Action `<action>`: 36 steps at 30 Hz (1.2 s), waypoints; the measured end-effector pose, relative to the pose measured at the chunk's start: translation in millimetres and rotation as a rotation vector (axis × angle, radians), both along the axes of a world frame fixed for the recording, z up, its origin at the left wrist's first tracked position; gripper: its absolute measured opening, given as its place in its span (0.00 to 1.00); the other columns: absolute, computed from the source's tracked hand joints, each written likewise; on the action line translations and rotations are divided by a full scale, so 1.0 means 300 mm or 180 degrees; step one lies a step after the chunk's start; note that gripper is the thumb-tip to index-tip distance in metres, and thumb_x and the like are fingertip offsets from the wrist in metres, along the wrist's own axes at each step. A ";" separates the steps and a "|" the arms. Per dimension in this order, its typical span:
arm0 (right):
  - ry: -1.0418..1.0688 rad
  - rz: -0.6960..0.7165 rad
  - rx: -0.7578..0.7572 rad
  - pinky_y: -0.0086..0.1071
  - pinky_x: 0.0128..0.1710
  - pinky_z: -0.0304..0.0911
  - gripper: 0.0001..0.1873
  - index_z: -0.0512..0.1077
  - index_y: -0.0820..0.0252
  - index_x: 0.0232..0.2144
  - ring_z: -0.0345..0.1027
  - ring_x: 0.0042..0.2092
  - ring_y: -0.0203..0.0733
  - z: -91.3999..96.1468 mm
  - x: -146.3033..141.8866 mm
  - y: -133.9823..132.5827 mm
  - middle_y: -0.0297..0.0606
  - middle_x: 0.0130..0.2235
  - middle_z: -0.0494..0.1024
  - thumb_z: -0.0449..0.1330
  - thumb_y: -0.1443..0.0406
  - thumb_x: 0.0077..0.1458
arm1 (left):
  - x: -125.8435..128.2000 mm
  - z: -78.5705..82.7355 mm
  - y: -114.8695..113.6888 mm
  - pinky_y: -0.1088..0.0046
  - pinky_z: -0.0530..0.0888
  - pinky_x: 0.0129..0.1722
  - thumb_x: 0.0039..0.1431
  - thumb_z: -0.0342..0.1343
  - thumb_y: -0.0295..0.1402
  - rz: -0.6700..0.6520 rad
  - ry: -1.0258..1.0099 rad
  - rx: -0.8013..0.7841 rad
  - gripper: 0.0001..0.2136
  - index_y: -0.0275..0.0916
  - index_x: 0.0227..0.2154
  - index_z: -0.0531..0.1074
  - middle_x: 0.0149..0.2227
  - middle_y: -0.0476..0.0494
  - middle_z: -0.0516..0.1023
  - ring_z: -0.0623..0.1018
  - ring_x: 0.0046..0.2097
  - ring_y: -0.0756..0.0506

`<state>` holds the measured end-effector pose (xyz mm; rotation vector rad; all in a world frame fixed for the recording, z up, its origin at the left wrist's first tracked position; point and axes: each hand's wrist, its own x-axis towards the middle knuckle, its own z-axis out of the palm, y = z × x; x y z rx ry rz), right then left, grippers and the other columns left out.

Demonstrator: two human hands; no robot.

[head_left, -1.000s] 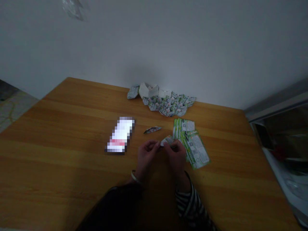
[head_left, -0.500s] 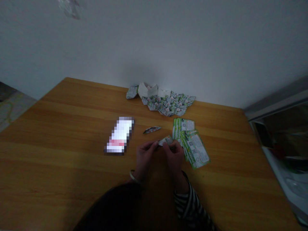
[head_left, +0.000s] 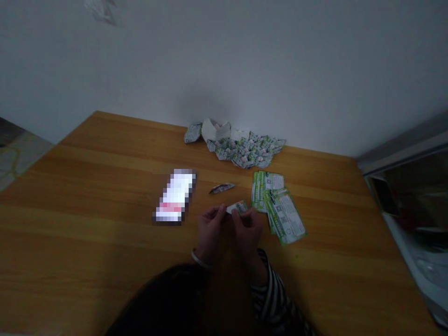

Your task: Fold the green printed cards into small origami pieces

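Observation:
Between my two hands is a small folded paper card, white on its left part with green print on the right. My left hand pinches its left end between thumb and fingers. On the other side, my right hand grips the card's lower right edge, thumb on top. Just beyond them lies a small folded paper piece, narrow and pointed. Flat green-and-white printed cards overlap in a loose pile to the right of my right hand.
Against the wall stands a cluster of folded paper pieces. A phone with a lit, pixelated screen lies on the wooden table at left. A shelf unit with things in it borders the table's right side.
My right hand has shifted slightly left and down along the card, so more of its white part shows. The things on the table stay put.

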<state>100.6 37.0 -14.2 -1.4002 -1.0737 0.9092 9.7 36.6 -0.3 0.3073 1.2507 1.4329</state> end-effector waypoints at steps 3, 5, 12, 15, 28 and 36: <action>-0.0152 -0.0058 -0.0011 0.28 0.27 0.58 0.16 0.62 0.58 0.21 0.60 0.26 0.34 0.010 0.006 0.002 0.26 0.22 0.64 0.64 0.59 0.52 | -0.006 0.016 0.009 0.77 0.73 0.32 0.45 0.69 0.39 -0.0158 0.0192 0.0008 0.12 0.35 0.24 0.78 0.25 0.48 0.79 0.77 0.28 0.50; -0.0180 -0.0080 -0.0055 0.28 0.28 0.59 0.15 0.62 0.58 0.23 0.61 0.26 0.34 0.018 0.017 0.008 0.27 0.23 0.66 0.64 0.59 0.52 | -0.018 0.030 0.021 0.76 0.73 0.33 0.47 0.67 0.39 -0.0480 0.0537 0.0063 0.11 0.35 0.26 0.79 0.26 0.46 0.80 0.77 0.30 0.49; 0.0039 0.0213 -0.0174 0.28 0.29 0.62 0.13 0.65 0.58 0.30 0.65 0.28 0.35 0.019 0.042 0.024 0.29 0.28 0.70 0.65 0.60 0.49 | -0.060 0.058 0.049 0.77 0.70 0.27 0.49 0.64 0.36 -0.1091 0.1465 0.0325 0.08 0.36 0.22 0.77 0.22 0.49 0.78 0.75 0.26 0.49; 0.0163 0.0210 -0.0227 0.29 0.31 0.65 0.13 0.65 0.58 0.32 0.67 0.31 0.37 0.016 0.037 0.023 0.30 0.29 0.71 0.65 0.60 0.49 | -0.055 0.057 0.039 0.77 0.67 0.23 0.51 0.63 0.35 -0.1024 0.1633 0.0249 0.09 0.36 0.21 0.75 0.19 0.50 0.74 0.72 0.22 0.50; 0.0397 0.0703 -0.0110 0.33 0.33 0.65 0.25 0.58 0.58 0.58 0.66 0.31 0.39 0.019 0.040 0.024 0.41 0.41 0.73 0.55 0.59 0.60 | -0.034 0.050 0.025 0.79 0.65 0.20 0.51 0.62 0.36 -0.0682 0.1548 0.0165 0.11 0.37 0.20 0.71 0.15 0.52 0.71 0.69 0.19 0.52; 0.0133 0.0465 0.0051 0.34 0.37 0.65 0.21 0.65 0.57 0.55 0.69 0.38 0.42 0.018 0.053 0.032 0.42 0.45 0.74 0.53 0.58 0.61 | -0.036 0.021 0.020 0.77 0.66 0.22 0.55 0.61 0.37 -0.0746 0.1826 0.0260 0.11 0.37 0.22 0.72 0.18 0.51 0.73 0.72 0.21 0.50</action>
